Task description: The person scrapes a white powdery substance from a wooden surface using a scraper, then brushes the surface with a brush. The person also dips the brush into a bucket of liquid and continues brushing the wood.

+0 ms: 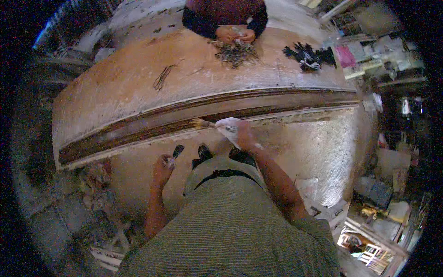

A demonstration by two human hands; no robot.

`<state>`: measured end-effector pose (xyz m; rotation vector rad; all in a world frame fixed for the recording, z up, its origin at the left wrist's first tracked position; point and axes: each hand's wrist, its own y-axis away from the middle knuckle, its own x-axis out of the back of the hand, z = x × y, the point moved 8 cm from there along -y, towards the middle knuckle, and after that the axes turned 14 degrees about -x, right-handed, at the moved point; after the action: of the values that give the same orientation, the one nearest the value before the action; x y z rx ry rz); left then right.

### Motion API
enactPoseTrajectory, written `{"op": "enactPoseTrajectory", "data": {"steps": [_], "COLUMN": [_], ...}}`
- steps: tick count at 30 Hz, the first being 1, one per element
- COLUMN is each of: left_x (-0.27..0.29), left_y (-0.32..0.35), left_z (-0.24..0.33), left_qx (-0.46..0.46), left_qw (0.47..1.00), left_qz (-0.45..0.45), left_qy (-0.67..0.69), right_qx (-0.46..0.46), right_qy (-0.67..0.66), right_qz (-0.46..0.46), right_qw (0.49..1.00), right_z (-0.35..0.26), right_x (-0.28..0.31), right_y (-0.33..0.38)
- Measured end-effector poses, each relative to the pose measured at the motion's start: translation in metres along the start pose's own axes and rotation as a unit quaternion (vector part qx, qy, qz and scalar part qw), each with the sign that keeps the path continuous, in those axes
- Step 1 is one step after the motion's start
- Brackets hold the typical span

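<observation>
My left hand is closed around a small tool with a dark, flat, paddle-like end; its exact kind is too blurred to tell. To the right and farther forward, my right hand grips a crumpled white wrap, cloth or plastic. A tan, bristly brush-like tip sticks out leftward from the wrap, over the near edge of a long brown wooden beam or trough. That long piece crosses in front of me from left to right. Below my hands show my dark shoes.
Across the beam, another person's hands hold a bundle of thin dark twigs or wires. A black tufted bundle lies at far right, and a few thin strands at far left. Clutter lines the right side.
</observation>
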<state>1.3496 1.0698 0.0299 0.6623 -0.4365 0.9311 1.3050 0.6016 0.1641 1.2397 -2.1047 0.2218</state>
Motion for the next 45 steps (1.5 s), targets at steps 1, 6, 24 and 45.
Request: {"op": "enactPoseTrajectory", "data": {"steps": [1,6,24,45], "left_x": [-0.005,-0.033,-0.156,-0.198], "left_y": [-0.006,-0.034,-0.148,-0.176], "left_z": [0.015,0.086,0.325,0.331], "left_qx": [-0.027,-0.199,-0.292,-0.301], "left_qw": [0.999,0.977,0.950,0.951], "left_qz": [-0.012,-0.047,-0.080,-0.043], "left_qy": [0.020,0.063,0.075,-0.053], "right_qx": [-0.013,0.101,-0.134,-0.234], "right_qy": [-0.019,0.026,0.100,-0.118], "right_qz": [-0.021,-0.021,0.277,0.242], "right_qw": [1.000,0.994,0.946,0.934], "right_z": [0.010,0.103,0.253,0.261], "right_x": [-0.020,0.104,0.313,0.330], "right_y": [-0.001,-0.055,-0.063,-0.033]}}
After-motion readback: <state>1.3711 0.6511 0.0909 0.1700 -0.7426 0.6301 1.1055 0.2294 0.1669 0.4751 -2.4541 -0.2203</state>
